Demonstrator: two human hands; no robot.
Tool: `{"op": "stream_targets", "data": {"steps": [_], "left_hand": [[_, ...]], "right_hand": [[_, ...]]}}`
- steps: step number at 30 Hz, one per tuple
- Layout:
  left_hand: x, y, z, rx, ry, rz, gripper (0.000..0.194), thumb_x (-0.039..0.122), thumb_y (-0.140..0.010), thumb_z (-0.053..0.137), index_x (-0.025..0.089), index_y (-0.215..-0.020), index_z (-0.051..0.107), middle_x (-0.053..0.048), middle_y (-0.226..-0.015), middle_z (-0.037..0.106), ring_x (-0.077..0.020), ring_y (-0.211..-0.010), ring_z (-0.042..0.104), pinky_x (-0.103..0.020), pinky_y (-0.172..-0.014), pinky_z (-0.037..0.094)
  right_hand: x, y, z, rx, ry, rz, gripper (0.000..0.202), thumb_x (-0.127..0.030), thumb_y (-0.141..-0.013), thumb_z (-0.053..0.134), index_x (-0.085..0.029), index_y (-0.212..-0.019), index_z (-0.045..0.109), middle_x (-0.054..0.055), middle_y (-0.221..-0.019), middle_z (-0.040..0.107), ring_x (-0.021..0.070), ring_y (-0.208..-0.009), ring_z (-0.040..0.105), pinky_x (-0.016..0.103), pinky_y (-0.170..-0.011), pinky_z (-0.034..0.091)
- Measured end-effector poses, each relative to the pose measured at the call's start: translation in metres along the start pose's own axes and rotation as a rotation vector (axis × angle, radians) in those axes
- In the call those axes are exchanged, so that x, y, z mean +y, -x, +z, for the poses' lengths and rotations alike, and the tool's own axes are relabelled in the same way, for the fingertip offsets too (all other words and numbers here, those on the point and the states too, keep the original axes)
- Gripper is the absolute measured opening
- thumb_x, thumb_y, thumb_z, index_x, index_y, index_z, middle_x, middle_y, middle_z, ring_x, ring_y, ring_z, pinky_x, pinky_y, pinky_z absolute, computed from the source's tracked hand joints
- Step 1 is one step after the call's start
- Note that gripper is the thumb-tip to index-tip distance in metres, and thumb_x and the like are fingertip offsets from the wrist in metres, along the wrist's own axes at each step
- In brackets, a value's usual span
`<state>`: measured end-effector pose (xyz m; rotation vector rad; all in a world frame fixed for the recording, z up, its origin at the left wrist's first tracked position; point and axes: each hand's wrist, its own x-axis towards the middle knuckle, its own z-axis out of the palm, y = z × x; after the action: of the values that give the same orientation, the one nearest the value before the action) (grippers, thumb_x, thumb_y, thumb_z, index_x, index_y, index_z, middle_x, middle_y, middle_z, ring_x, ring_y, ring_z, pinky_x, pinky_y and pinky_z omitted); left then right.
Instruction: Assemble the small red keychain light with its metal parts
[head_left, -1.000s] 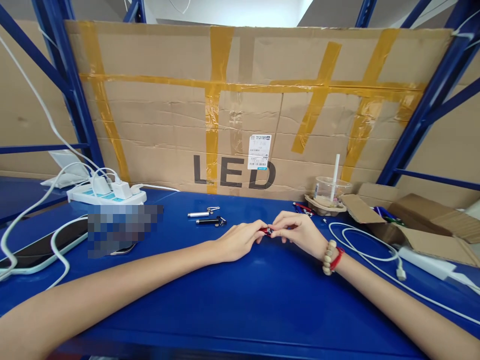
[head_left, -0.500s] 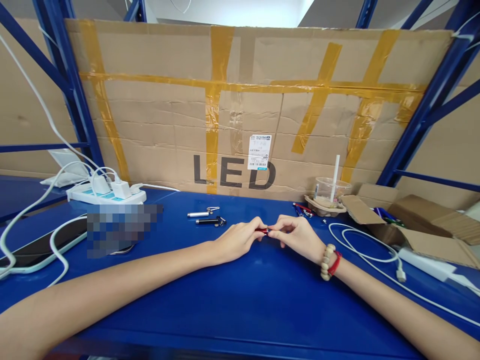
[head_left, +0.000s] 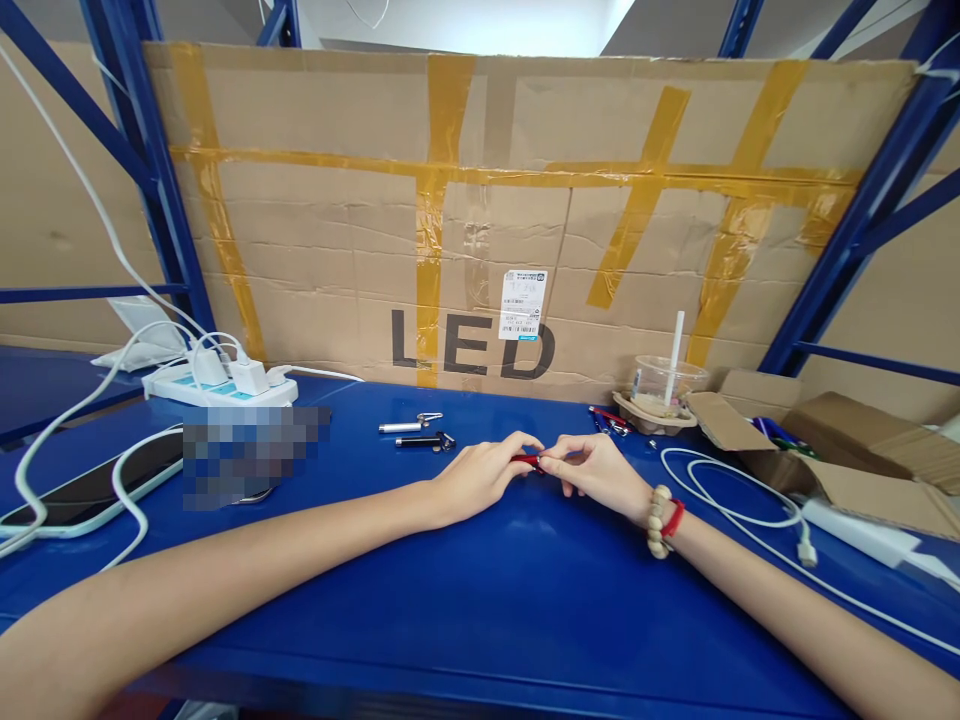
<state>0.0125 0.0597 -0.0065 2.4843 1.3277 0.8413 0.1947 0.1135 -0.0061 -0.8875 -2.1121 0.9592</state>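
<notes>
The work in hand is partway through — a red cylinder (head_left: 526, 459) is held just above the blue work surface (head_left: 525, 610), between both hands and near the middle of the tabletop. The left hand (head_left: 480, 482) grasps the body of the red cylinder, with the thumb and fingers closed around its left portion. The right hand (head_left: 596, 468) pinches the opposite end between thumb and forefinger; the fingers cover that end, so whether a part there is seated, loose or detached cannot be determined. Handling of this unit is therefore judged incomplete, as neither hand has released it. Two similar units lie to the left, beyond the left hand: a silver cylinder (head_left: 400, 428) and, just nearer, a black cylinder (head_left: 417, 442), each with a small metal fitting at its right end. Both are out of the hands; their placement side by side suggests units set apart, but whether they are finished or waiting is not shown. Further red and blue pieces (head_left: 610, 421) lie beyond the right hand, beside the cup tray (head_left: 631, 411), with a small metallic part (head_left: 652, 444) nearby. More coloured items sit in the open carton (head_left: 874, 495) at the right — their number and condition cannot be read.
</notes>
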Motion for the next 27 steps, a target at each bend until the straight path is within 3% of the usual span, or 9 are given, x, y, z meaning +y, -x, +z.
{"op": "stream_targets", "data": {"steps": [18, 27], "left_hand": [[0.0004, -0.0017, 0.0008, 0.026, 0.034, 0.086, 0.032, 0.028, -0.089, 0.033, 0.022, -0.118, 0.045, -0.002, -0.117, 0.054, -0.0149, -0.103, 0.052, -0.026, -0.087, 0.041], [-0.0012, -0.0013, 0.0007, 0.008, 0.077, 0.077, 0.030, 0.024, -0.088, 0.034, 0.019, -0.115, 0.048, -0.004, -0.108, 0.059, -0.0145, -0.091, 0.057, -0.025, -0.080, 0.044]], "right_hand": [[-0.0020, -0.0018, -0.0003, 0.006, -0.143, 0.114, 0.033, -0.044, -0.063, 0.065, -0.012, -0.074, 0.064, 0.000, -0.059, 0.059, 0.0031, -0.040, 0.042, 0.016, -0.037, 0.031], [-0.0049, -0.0028, -0.0006, 0.012, -0.107, 0.129, 0.036, -0.048, -0.062, 0.063, -0.013, -0.064, 0.060, -0.004, -0.042, 0.048, 0.0035, -0.037, 0.037, 0.017, -0.037, 0.029]]}}
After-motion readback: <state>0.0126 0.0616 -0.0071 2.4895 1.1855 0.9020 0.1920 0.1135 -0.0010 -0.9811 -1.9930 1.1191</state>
